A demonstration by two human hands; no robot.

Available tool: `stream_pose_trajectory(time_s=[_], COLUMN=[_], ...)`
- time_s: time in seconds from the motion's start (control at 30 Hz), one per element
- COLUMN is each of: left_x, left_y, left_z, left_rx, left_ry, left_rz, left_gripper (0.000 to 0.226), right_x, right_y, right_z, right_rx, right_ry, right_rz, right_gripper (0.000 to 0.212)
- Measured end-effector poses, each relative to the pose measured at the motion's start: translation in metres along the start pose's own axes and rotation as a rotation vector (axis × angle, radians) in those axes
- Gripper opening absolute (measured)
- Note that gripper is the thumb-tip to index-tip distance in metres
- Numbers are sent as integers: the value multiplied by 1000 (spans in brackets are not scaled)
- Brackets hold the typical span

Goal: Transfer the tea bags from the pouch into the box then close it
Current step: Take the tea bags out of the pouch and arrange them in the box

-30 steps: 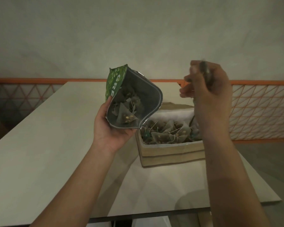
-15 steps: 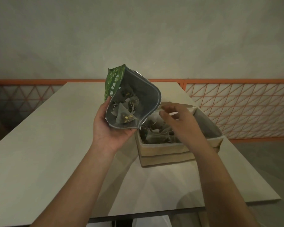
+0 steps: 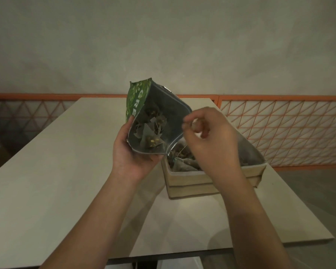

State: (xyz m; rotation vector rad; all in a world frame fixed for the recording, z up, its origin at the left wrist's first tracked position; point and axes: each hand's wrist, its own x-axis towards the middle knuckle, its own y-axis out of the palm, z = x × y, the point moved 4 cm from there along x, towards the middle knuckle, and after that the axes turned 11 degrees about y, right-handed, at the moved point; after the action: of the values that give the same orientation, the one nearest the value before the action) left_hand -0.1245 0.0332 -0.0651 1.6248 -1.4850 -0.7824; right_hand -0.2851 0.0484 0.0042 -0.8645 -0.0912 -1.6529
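My left hand [image 3: 132, 154] grips the green pouch [image 3: 138, 101] from below and tilts its open mouth toward me. Several pyramid tea bags [image 3: 150, 138] lie inside the pouch against its grey lining. The tan box [image 3: 192, 183] stands open on the table just right of the pouch, with several tea bags [image 3: 184, 164] in it. My right hand [image 3: 209, 136] hovers over the box, fingertips at the pouch's right rim. Its fingers are curled and I see nothing held in them. Part of the box's inside is hidden behind this hand.
The box's open lid [image 3: 250, 150] leans back to the right. The pale table [image 3: 56, 171] runs far to the left and ends close on the right. An orange lattice railing [image 3: 279, 129] stands beyond the right edge.
My right hand came down from holding a tea bag high, reached into the box, and has now lifted left to the pouch's mouth without it. The pouch and left hand stayed put.
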Motion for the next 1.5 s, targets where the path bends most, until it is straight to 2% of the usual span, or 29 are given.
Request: stream_pose_trajectory(time_s=[0.13, 0.23, 0.3, 0.43, 0.6, 0.7, 0.83, 0.9, 1.0, 1.13, 1.2, 1.23, 1.37, 1.43, 1.5], left_x=[-5, -8, -8, -8, -7, -5, -2, -3, -4, -4, -5, -5, -4, -4, -5], left_y=[3, 3, 0, -2, -4, -5, -4, -2, 0, 1, 2, 2, 1, 1, 1], left_z=[-2, -2, -3, -5, -1, -1, -3, -4, -2, 1, 1, 0, -1, -2, -3], left_rx=[26, 33, 43, 53, 65, 77, 49, 30, -1, -14, -15, -17, 10, 18, 40], left_ry=[37, 57, 63, 74, 54, 40, 44, 33, 14, -5, -8, -7, -10, -3, 21], left_rz=[-18, -14, -25, -21, -26, -28, -25, -15, -10, -11, -8, -8, -20, -32, -39], left_gripper=[51, 53, 51, 50, 47, 47, 48, 47, 47, 48, 48, 47, 46, 48, 49], right_x=[-6, -12, -17, -20, -22, -19, -13, -8, -3, -3, -8, -10, -9, -7, -4], right_y=[37, 64, 72, 70, 56, 39, 1, -14, -25, -8, 1, 3, -6, -4, 9], right_z=[20, 22, 23, 19, 12, 7, 0, -8, -25, -51, -58, -57, -24, -1, 16], right_rx=[-349, -682, -730, -636, -410, -220, 217, 319, 259, 10, -80, -108, 58, 118, 86], right_ry=[-158, -107, -98, -73, -25, 34, 163, 220, 239, 301, 334, 325, 170, 41, -53], right_rz=[65, 140, 162, 222, 298, 297, 116, -2, -74, 118, 183, 152, -95, -69, 52], right_gripper=[20, 39, 44, 33, 9, 18, 22, 28, 24, 13, 23, 27, 16, 11, 8])
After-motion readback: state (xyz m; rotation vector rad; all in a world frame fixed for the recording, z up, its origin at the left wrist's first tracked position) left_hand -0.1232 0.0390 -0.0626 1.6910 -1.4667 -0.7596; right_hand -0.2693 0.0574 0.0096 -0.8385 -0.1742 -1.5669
